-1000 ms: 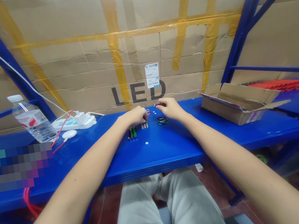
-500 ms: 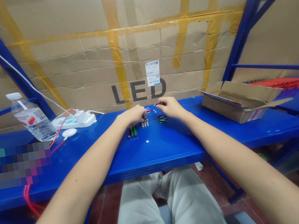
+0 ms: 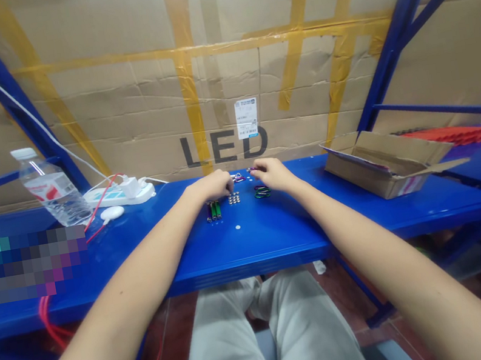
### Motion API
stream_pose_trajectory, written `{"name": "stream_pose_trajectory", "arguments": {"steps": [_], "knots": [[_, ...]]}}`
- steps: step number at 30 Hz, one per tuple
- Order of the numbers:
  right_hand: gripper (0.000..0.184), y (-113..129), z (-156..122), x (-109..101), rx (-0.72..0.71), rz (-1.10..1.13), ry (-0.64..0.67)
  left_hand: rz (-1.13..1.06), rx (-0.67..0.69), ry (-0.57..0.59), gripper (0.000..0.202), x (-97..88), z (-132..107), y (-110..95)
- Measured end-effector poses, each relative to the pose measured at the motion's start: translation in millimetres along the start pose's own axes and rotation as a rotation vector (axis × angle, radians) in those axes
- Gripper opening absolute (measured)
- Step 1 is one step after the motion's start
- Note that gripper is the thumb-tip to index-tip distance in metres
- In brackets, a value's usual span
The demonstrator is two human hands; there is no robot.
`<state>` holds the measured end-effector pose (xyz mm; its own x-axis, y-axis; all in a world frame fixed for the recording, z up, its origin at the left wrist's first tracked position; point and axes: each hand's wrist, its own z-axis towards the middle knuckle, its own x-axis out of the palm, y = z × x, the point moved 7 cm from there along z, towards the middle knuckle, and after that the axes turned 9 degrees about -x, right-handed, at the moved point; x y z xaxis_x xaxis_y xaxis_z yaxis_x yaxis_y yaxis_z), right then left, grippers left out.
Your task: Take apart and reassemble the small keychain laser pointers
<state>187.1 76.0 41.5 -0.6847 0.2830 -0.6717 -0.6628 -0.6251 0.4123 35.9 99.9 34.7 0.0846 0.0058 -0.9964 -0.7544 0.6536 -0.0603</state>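
Right hand (image 3: pixel 271 173) pinches purple piece (image 3: pixel 251 169)

The purple piece juts toward ten o'clock from clamped fingertips; clips (image 3: pixel 262 192) lie at six. Left hand (image 3: pixel 217 185) bends down, studs (image 3: pixel 234 200) at its fingers' five o'clock; whether these grip anything, I cannot tell.

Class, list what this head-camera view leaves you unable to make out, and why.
All in the head view:
Left hand: whether it holds anything; its curled fingers hide this.
Purple piece in the right hand: exact shape; too small, partly covered by fingers.
White label: wording; print too small.
Pixelated patch: what lies beneath; blocks mask it.
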Motion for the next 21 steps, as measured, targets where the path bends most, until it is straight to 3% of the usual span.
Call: {"name": "stream_pose_trajectory", "arguments": {"steps": [4, 8, 21], "knots": [[0.017, 11.4, -2.6, 21.9, -0.030, 0.073, 0.148, 0.069, -0.004, -0.023, 0.033, -4.6, -3.7, 5.6], [0.017, 17.6, -4.3, 36.6, -0.031, 0.044, 0.211, 0.114, -0.001, -0.001, 0.038, -3.7, -6.1, 9.3], [0.018, 24.0, -6.0, 41.3, -0.079, 0.035, 0.262, 0.086, 0.010, -0.004, 0.033, -2.0, -7.5, 8.5]]}}
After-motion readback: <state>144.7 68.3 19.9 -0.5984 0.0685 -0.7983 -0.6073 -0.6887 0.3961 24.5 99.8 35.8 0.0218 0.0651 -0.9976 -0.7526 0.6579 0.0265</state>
